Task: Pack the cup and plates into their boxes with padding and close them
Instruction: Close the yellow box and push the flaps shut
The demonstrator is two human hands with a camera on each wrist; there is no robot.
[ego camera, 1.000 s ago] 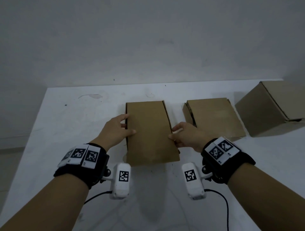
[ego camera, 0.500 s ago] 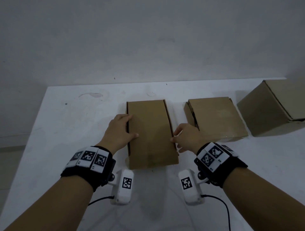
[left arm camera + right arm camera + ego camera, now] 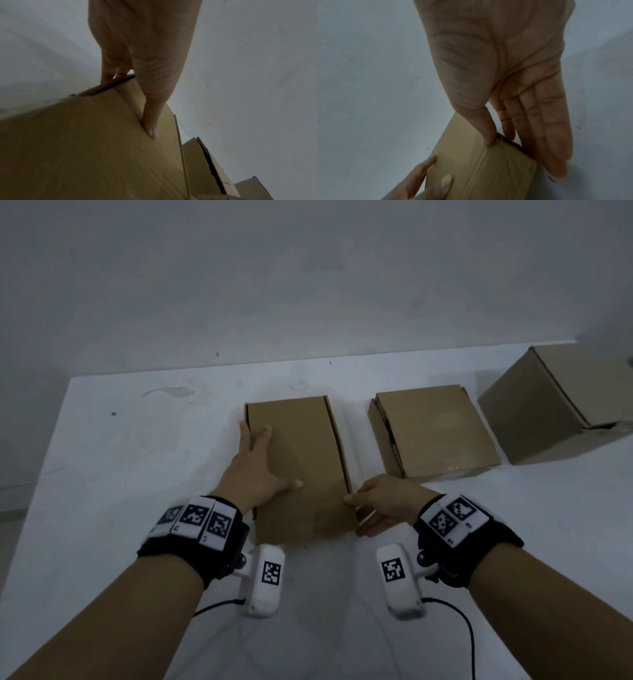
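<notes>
A closed flat cardboard box (image 3: 301,460) lies lengthwise on the white table (image 3: 137,474) in front of me. My left hand (image 3: 257,463) lies against its left side, straight fingers along the wall and thumb flat on the lid; the left wrist view shows the same thumb (image 3: 150,121) on the box (image 3: 85,148). My right hand (image 3: 363,508) is at the near right corner. In the right wrist view its thumb (image 3: 486,135) sits on the lid edge of the box (image 3: 488,169) and the index finger is behind that edge, pinching it. No cup, plates or padding show.
A second closed cardboard box (image 3: 435,433) sits just right of the first, with a narrow gap between them. A larger, taller box (image 3: 555,405) stands at the far right table edge. A grey wall runs behind the table. Cables trail from my wrist cameras.
My left hand has slid farther along the box's left side. My right hand has drawn back to the near right corner. The box has stayed in place.
</notes>
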